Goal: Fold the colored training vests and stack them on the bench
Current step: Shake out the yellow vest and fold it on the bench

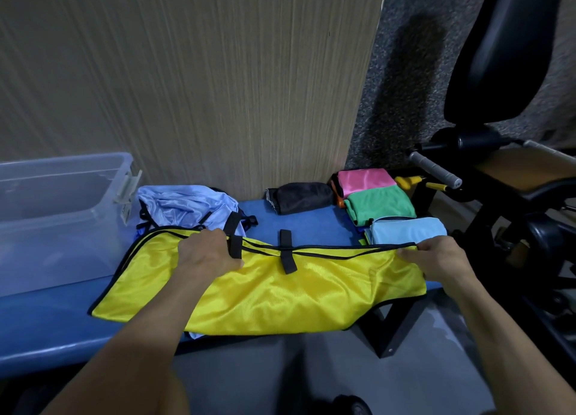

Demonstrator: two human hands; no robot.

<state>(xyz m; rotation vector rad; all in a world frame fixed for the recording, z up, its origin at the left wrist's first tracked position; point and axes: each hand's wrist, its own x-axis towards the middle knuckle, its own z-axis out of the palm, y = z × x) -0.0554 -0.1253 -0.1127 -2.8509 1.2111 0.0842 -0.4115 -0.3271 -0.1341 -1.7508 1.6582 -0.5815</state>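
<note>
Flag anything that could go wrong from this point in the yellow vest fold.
1. The yellow vest overhangs the near edge of the blue bench; if either grip loosens, it may slide to the floor.
2. Its black straps lie loose across the top edge and could get trapped in the fold.
3. The right hand works close to the folded light blue vest, so a sweep might knock that stack; the left hand sits near the unfolded pale blue vest.

yellow vest (280,296), black trim; blue bench (46,330).
</note>
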